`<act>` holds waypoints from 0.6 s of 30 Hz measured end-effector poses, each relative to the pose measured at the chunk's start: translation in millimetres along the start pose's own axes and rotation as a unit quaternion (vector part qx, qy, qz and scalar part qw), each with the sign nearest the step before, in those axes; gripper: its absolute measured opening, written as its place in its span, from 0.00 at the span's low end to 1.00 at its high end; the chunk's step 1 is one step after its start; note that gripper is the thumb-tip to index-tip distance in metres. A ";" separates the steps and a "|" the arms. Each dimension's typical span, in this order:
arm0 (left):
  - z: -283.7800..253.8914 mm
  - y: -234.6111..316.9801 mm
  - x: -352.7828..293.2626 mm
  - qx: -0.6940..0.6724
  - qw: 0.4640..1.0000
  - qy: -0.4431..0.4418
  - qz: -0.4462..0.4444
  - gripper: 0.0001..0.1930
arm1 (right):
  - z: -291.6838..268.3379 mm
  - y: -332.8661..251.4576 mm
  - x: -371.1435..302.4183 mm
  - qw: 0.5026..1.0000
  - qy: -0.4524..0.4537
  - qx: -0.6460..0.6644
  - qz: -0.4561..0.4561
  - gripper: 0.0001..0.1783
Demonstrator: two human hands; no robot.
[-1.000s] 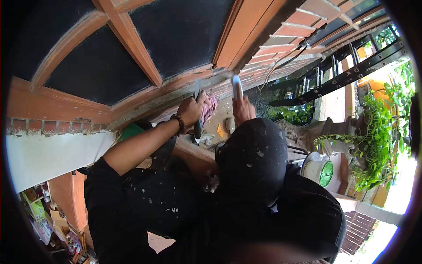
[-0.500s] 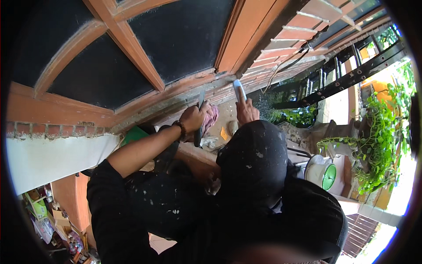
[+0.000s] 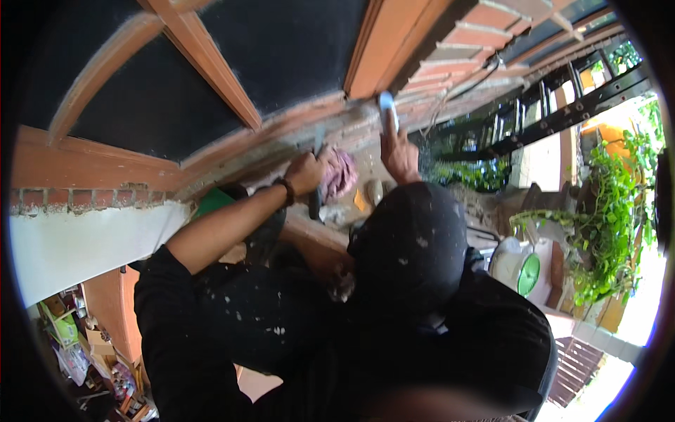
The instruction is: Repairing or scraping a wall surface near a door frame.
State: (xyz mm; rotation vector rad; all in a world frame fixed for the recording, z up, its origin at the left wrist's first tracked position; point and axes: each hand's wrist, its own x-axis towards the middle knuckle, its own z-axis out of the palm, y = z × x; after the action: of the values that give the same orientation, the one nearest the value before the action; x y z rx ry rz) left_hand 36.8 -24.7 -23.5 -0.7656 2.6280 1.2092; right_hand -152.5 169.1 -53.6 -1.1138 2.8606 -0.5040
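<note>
My left hand point(image 3: 306, 174), with a beaded bracelet at the wrist, is closed around a flat tool point(image 3: 319, 138). Its thin grey blade points up toward the sill, and a dark handle end sticks out below the fist. A crumpled pink cloth point(image 3: 342, 174) lies right beside that hand. In my right hand point(image 3: 401, 156) is a slim pale blue and white tool point(image 3: 387, 107), its exact kind unclear, with fingers laid along it. Its tip is at the lower corner of the orange-brown window frame point(image 3: 394, 53), by the brick edge; whether it touches is blurred.
My dark, paint-flecked knee point(image 3: 415, 246) rises close below the right hand. An orange scrap point(image 3: 361, 200) and a rounded stone-like piece point(image 3: 375, 191) lie between the hands. A black ladder point(image 3: 534, 126), trailing plants point(image 3: 608, 225) and a green-fronted fan-like object point(image 3: 527, 274) are at right.
My right hand has moved forward, bringing the pale tool's tip up to the frame's corner. The left hand stays nearly in place, still gripping its tool; the view has shifted slightly.
</note>
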 end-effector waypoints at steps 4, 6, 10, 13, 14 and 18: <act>-2.0 -22.5 -1.8 0.010 0.998 0.046 -0.028 0.41 | -55.6 -39.6 39.1 0.968 0.232 0.088 -0.034 0.38; 7.5 -20.7 11.4 0.046 0.998 0.018 0.045 0.40 | -13.0 0.6 24.5 0.992 0.102 -0.066 -0.030 0.38; 17.0 0.0 18.8 0.037 0.995 0.015 0.091 0.37 | 63.9 63.4 -62.3 0.999 -0.029 -0.019 0.029 0.43; 3.6 -20.0 -1.5 -0.035 0.996 0.047 0.071 0.32 | -6.0 -0.3 -52.3 0.996 -0.021 0.000 0.088 0.39; 11.1 -21.4 -0.6 -0.039 0.996 0.039 0.075 0.32 | -44.3 -5.1 -32.4 0.997 0.057 0.036 0.032 0.43; 5.2 -20.9 6.0 -0.002 0.995 0.006 0.102 0.29 | -121.4 -43.1 61.9 0.921 0.376 0.004 -0.103 0.38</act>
State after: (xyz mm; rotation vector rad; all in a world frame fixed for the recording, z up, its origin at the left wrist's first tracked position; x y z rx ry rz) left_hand 41.9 -34.5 -43.0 -0.5169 2.7694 1.2606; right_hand -187.9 133.0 80.0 -1.4915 3.3437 -1.1869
